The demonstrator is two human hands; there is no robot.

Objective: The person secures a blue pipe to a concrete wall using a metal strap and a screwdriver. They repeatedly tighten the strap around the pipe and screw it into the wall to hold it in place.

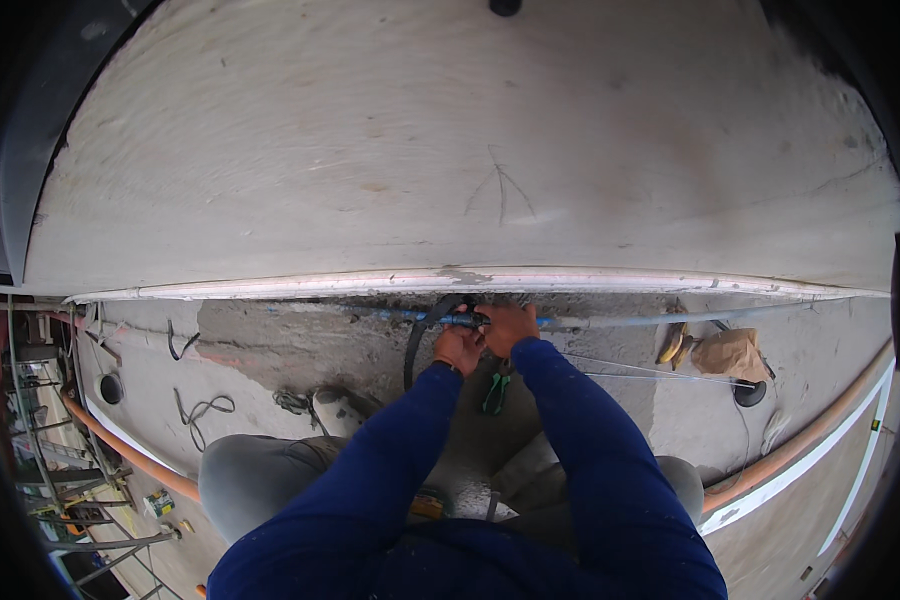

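A thin blue pipe (395, 315) runs left to right along the foot of the pale wall. Between my hands a small black fitting (480, 320) sits on this pipe. My left hand (457, 350) closes on the fitting from below, fingers pinched. On its right, my right hand (508, 328) is curled over the pipe, its fingertips partly hidden. A black strap-like band (415, 345) loops over the pipe just left of my hands. Green-handled pliers (495, 393) lie on the ground below my right hand.
A white ledge (300, 284) edges the wall above the pipe. At right are a crumpled brown paper bag (730, 354), yellow-handled tools (674, 345) and a black round cap (750, 393). Grey cord (202, 410) lies at left. Orange pipes (135, 455) stand on both sides.
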